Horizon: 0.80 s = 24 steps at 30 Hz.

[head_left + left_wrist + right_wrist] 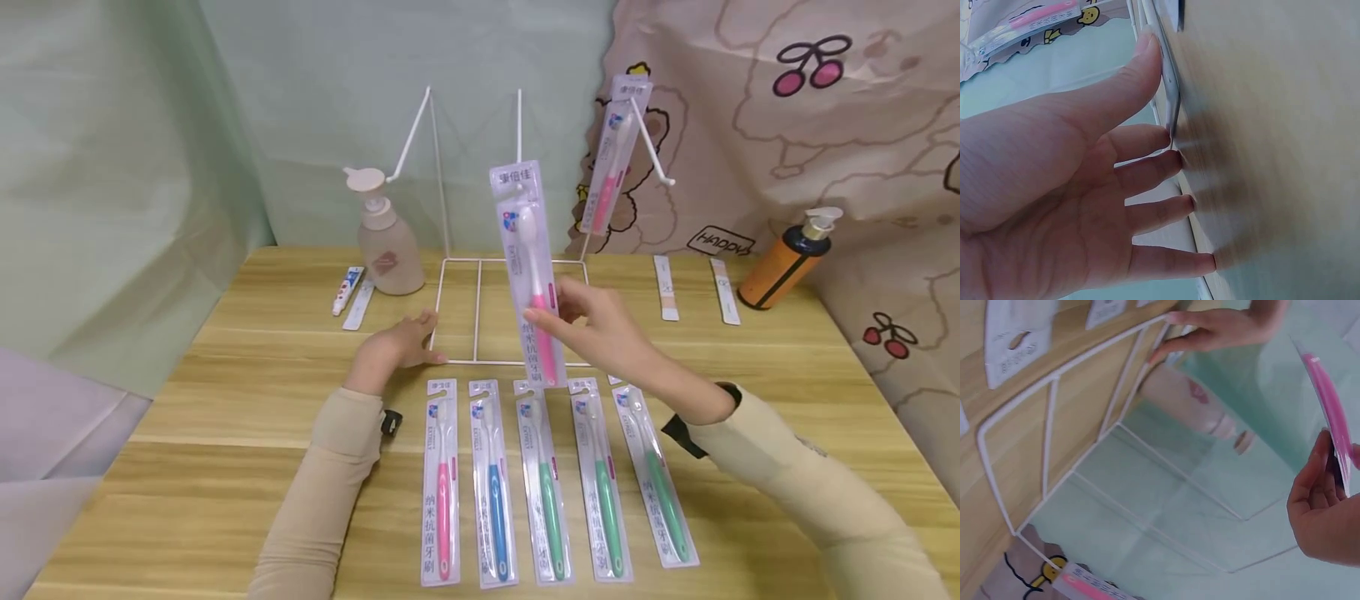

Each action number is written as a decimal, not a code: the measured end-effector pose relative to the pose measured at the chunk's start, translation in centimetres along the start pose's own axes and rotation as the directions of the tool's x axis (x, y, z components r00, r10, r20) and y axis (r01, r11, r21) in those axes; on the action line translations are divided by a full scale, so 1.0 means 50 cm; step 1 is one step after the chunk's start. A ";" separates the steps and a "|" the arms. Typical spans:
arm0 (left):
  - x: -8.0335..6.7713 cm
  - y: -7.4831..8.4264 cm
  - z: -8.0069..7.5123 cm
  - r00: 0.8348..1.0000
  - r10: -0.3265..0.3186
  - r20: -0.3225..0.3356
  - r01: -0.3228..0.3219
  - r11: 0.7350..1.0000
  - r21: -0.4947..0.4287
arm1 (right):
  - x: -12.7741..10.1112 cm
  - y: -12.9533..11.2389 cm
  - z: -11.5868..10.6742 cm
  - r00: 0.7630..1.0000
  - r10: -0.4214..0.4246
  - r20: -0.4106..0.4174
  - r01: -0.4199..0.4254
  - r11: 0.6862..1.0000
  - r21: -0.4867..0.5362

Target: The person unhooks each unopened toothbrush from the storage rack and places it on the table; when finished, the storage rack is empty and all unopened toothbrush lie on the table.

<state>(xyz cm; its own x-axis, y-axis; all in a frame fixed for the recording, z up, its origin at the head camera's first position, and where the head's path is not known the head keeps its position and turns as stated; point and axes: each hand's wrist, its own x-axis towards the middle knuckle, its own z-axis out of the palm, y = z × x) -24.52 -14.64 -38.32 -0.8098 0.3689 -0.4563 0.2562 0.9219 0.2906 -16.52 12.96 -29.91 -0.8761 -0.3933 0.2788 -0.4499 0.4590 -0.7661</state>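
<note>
My right hand pinches a packaged pink toothbrush by its lower half, thumb in front. The package stands nearly upright, and its top hole overlaps the tip of the middle hook of a white wire rack. In the right wrist view the pink handle shows edge-on above the fingers. My left hand is at the rack base's front left corner. Its fingers are spread and straight, with fingertips on the table and the thumb against the wire in the left wrist view. Another packaged pink toothbrush hangs from the right hook.
Several packaged toothbrushes lie in a row before the rack, including a pink one and a blue one. A pump bottle and a small tube stand and lie left; an orange bottle stands right, near two paper strips.
</note>
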 end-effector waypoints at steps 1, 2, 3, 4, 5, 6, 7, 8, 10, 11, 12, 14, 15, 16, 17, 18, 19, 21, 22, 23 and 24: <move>-0.001 -0.001 0.000 1.000 -0.004 0.004 0.004 1.000 -0.004 | -0.003 -0.005 -0.002 1.000 -0.002 0.004 0.002 1.000 0.007; -0.002 -0.001 0.000 1.000 -0.005 0.004 0.005 1.000 -0.007 | -0.006 -0.010 -0.005 1.000 -0.001 0.010 0.001 1.000 0.013; -0.002 -0.001 0.000 1.000 -0.007 0.004 0.007 1.000 -0.009 | -0.009 -0.014 -0.008 1.000 -0.004 0.017 0.004 1.000 0.015; -0.003 0.000 -0.001 1.000 -0.006 0.002 0.006 1.000 -0.010 | -0.012 -0.018 -0.011 1.000 -0.004 0.022 0.004 1.000 0.013; -0.003 0.000 -0.001 1.000 -0.005 0.001 0.005 1.000 -0.013 | -0.016 -0.021 -0.015 1.000 -0.004 0.024 0.004 1.000 0.005; -0.003 0.000 -0.002 1.000 -0.003 0.002 0.003 1.000 -0.015 | -0.021 -0.024 -0.018 1.000 -0.002 0.027 0.002 1.000 -0.001; -0.004 0.000 -0.002 1.000 0.000 0.002 0.000 1.000 -0.012 | -0.026 -0.025 -0.022 1.000 0.003 0.031 -0.003 1.000 -0.010; -0.005 0.000 -0.002 1.000 0.002 0.001 -0.002 1.000 -0.009 | -0.032 -0.025 -0.026 0.999 0.007 0.038 -0.006 1.000 -0.022; -0.007 0.000 -0.003 1.000 -0.001 0.001 0.001 1.000 -0.007 | -0.046 -0.021 -0.035 0.998 0.020 0.051 -0.018 0.999 -0.039; -0.007 -0.001 -0.003 1.000 -0.004 0.001 0.004 1.000 -0.004 | -0.052 -0.016 -0.039 0.998 0.028 0.060 -0.025 0.999 -0.043; -0.008 -0.001 -0.004 1.000 -0.008 0.000 0.008 1.000 -0.004 | -0.060 -0.010 -0.043 0.997 0.038 0.070 -0.035 0.998 -0.044; -0.008 -0.003 -0.003 1.000 -0.013 -0.002 0.013 1.000 0.000 | -0.076 0.006 -0.051 0.995 0.054 0.088 -0.051 0.998 -0.037; -0.007 -0.003 -0.003 1.000 -0.011 -0.003 0.011 1.000 0.002 | -0.085 0.015 -0.055 0.994 0.061 0.092 -0.058 0.998 -0.033; -0.007 -0.003 -0.002 1.000 -0.006 -0.006 0.006 1.000 0.003 | -0.096 0.025 -0.060 0.993 0.071 0.094 -0.069 0.997 -0.027; -0.006 -0.003 -0.001 1.000 -0.002 -0.008 0.002 1.000 0.004 | -0.106 0.035 -0.064 0.992 0.080 0.094 -0.078 0.997 -0.024; -0.005 -0.003 -0.001 1.000 0.000 -0.009 0.000 1.000 0.002 | -0.118 0.046 -0.069 0.991 0.092 0.094 -0.091 0.996 -0.018; -0.004 -0.003 0.000 1.000 0.004 -0.009 -0.004 1.000 0.004 | -0.129 0.056 -0.074 0.989 0.112 0.094 -0.112 0.994 -0.013; -0.002 -0.002 0.000 1.000 0.006 -0.009 -0.006 1.000 0.002 | -0.153 0.077 -0.084 0.984 0.154 0.087 -0.153 0.988 -0.013; -0.002 -0.002 0.000 1.000 0.006 -0.009 -0.006 1.000 0.002 | -0.164 0.087 -0.089 0.981 0.174 0.085 -0.174 0.985 -0.014; -0.001 -0.002 -0.001 1.000 0.005 -0.009 -0.005 1.000 0.002 | -0.175 0.097 -0.094 0.977 0.199 0.082 -0.198 0.980 -0.022; 0.000 -0.002 -0.001 1.000 0.004 -0.009 -0.004 1.000 0.004 | -0.186 0.107 -0.099 0.971 0.224 0.083 -0.222 0.975 -0.030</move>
<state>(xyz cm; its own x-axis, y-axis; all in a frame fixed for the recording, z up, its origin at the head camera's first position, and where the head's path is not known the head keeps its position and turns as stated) -24.58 -14.75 -38.28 -0.8135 0.3715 -0.4474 0.2614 0.9209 0.2893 -11.63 23.02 -33.71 -0.9370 -0.3455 0.0510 -0.2490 0.5585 -0.7913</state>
